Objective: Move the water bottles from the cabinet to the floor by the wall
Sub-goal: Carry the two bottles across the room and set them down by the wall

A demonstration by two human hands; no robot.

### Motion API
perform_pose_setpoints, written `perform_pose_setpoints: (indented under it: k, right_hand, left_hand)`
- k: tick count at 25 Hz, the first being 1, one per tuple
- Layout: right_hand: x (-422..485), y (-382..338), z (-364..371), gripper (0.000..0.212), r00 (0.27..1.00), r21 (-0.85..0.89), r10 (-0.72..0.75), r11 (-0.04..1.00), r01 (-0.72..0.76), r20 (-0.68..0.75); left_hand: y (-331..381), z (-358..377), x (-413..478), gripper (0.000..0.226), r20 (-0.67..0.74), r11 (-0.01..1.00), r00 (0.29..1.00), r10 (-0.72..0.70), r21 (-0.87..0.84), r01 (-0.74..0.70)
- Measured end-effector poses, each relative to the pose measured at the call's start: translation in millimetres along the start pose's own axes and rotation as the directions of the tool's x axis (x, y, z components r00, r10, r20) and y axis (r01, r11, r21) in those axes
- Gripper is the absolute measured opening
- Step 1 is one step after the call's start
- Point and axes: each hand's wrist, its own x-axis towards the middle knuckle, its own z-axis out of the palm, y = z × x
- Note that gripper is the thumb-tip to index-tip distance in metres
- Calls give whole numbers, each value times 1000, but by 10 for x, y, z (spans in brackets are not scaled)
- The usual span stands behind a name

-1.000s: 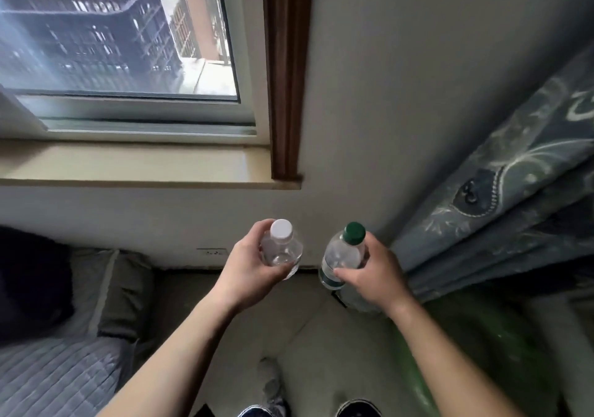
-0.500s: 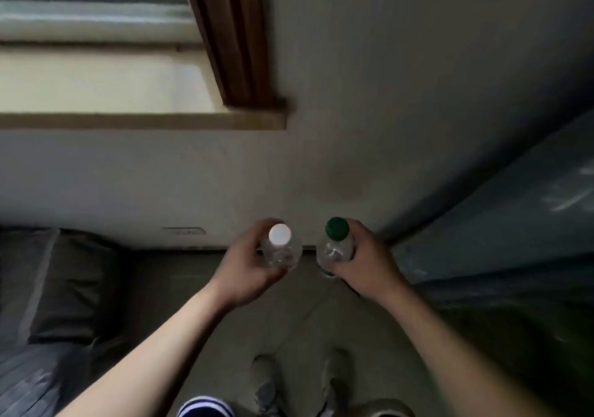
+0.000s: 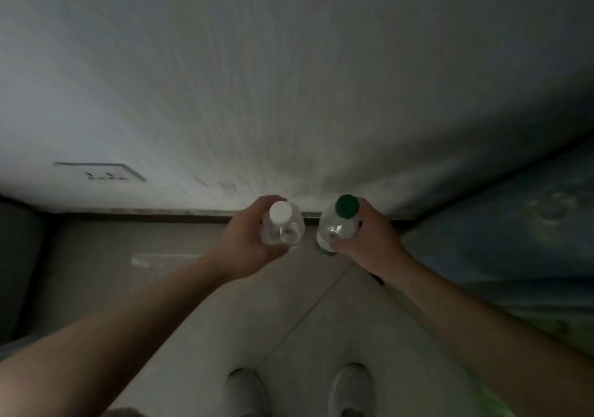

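shoes (image 3: 246,391) cut off, green-capped bottle (image 3: 336,228) partly hidden

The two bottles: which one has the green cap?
The green-capped bottle is the one the right hand holds, nearer the patterned curtain. The other bottle, in the left hand, has a white cap.

A dim pale wall (image 3: 289,79) meets the tiled floor (image 3: 321,320) at a dark skirting (image 3: 160,213). A socket plate (image 3: 103,172) sits low left; patterned fabric (image 3: 514,240) lines the floor's right edge
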Motion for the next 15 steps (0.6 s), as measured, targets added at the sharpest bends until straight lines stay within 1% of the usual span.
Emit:
perform_pose_setpoints:
  k: [2,6,11,15]
  right_hand:
    - [183,361,226,59,1000,-13,-8,1000,9,16]
    - [454,829,501,47,998,-73,-24,997,29,57]
    - [725,1311,714,61,996,-66,-22,997,28,82]
    - [839,1468,836,63,994,-76,-51,995,59,100]
  left_hand:
    - [-345,210,182,67,16,999,1000,20,25,-21]
    - [-836,514,482,70,54,998,998,38,49,-41]
    - [-1279,843,745,69,88,992,994,62,104,-71]
    - [-1524,977,846,72,84,990,994,70,117,-79]
